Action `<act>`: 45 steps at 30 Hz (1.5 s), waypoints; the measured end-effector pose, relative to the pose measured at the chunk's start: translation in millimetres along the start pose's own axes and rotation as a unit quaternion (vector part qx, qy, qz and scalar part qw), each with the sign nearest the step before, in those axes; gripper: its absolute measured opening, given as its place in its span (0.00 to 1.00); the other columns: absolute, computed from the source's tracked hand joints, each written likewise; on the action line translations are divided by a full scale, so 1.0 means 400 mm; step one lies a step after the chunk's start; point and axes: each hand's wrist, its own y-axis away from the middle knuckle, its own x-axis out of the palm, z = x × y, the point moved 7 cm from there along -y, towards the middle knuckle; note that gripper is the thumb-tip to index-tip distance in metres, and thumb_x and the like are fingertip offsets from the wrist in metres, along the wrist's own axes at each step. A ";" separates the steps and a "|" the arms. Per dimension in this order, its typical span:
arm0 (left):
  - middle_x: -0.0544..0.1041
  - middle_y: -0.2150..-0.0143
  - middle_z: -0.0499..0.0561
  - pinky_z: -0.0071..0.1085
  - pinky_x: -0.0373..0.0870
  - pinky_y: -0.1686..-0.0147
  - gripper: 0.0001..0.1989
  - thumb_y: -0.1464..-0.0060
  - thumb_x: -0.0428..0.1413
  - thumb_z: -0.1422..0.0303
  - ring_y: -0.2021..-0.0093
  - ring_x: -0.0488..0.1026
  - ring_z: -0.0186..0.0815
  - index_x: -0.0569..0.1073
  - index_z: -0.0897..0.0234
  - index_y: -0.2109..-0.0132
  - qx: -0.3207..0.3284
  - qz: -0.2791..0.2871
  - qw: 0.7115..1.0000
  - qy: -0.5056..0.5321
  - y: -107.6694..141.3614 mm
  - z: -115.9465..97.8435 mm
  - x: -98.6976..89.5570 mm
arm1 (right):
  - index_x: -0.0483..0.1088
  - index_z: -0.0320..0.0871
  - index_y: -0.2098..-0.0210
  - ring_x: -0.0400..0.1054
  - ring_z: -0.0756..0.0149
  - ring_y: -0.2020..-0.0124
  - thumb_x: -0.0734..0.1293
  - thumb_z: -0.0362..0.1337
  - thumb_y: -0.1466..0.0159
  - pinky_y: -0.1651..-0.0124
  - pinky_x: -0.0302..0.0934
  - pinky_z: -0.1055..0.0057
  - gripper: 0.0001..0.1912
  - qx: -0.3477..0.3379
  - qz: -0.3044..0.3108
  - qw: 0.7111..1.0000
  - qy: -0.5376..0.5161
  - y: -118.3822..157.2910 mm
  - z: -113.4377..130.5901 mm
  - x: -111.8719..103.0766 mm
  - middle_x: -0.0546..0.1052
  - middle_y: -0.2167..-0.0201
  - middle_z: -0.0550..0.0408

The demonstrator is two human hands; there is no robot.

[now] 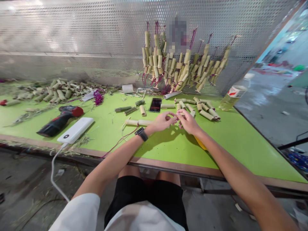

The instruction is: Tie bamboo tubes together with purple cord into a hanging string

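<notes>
Centrally, just on the near side of the black phone (155, 107) and partly to its right, left hand (164, 122) and right hand (188, 123) with fingertips brought together. Both bent into a pinch; grasp on any small item between the fingertips not possible to tell, owing to overlap and fine scale. Around the left wrist, nearer than the phone and to its left, dark wristwatch (141, 133).

Key relation: bamboo length (144, 123) on the near side of the phone, left of the meeting fingertips, long axis crosswise to the body. Left hand nearer, lying across its right-hand portion; right hand farther off, past that end. From the bamboo length, purple cord (113, 148) trailing to the near left of the phone.

Next outward, just left of the phone, short bamboo tube (142, 110); to its right, cluster of cut tubes (208, 114), then bottle (231, 98) of yellowish liquid. Well left of the phone, power drill (60, 120) and white power bank (75, 130), with heap of bamboo pieces (59, 91) beyond. Behind the phone, hanging bamboo strings (179, 67) against perforated metal panel (96, 35). Beneath the phone, green tabletop (243, 144).
</notes>
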 end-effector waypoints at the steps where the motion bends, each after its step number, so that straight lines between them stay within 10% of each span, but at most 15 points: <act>1: 0.83 0.63 0.56 0.27 0.71 0.70 0.18 0.32 0.58 0.57 0.68 0.79 0.34 0.74 0.68 0.46 0.005 0.004 1.000 0.002 0.000 -0.002 0.000 | 0.67 0.51 0.57 0.68 0.65 0.80 0.63 0.60 0.29 0.75 0.61 0.66 0.19 -0.003 0.005 1.000 0.008 0.002 0.003 0.003 0.75 0.70 0.56; 21: 0.79 0.65 0.52 0.29 0.70 0.67 0.11 0.34 0.55 0.63 0.69 0.74 0.32 0.76 0.67 0.59 0.049 -0.037 0.998 -0.006 -0.009 -0.009 -0.020 | 0.73 0.48 0.57 0.71 0.59 0.67 0.67 0.52 0.32 0.65 0.64 0.61 0.15 -0.078 0.000 0.992 0.098 0.010 0.049 -0.010 0.80 0.58 0.48; 31: 0.81 0.67 0.52 0.32 0.67 0.63 0.12 0.35 0.55 0.65 0.67 0.73 0.34 0.78 0.66 0.64 0.129 -0.019 0.985 -0.112 0.012 -0.058 -0.003 | 0.60 0.48 0.76 0.55 0.63 0.75 0.59 0.60 0.28 0.69 0.46 0.64 0.28 -0.080 0.034 0.985 0.146 0.012 0.052 -0.001 0.61 0.80 0.57; 45: 0.79 0.67 0.51 0.30 0.64 0.66 0.15 0.34 0.57 0.58 0.70 0.69 0.32 0.79 0.66 0.62 0.142 0.007 0.986 -0.092 0.017 -0.061 -0.001 | 0.50 0.48 0.80 0.41 0.70 0.80 0.64 0.52 0.31 0.74 0.43 0.68 0.28 0.043 0.011 0.983 -0.180 -0.008 -0.021 0.026 0.50 0.82 0.63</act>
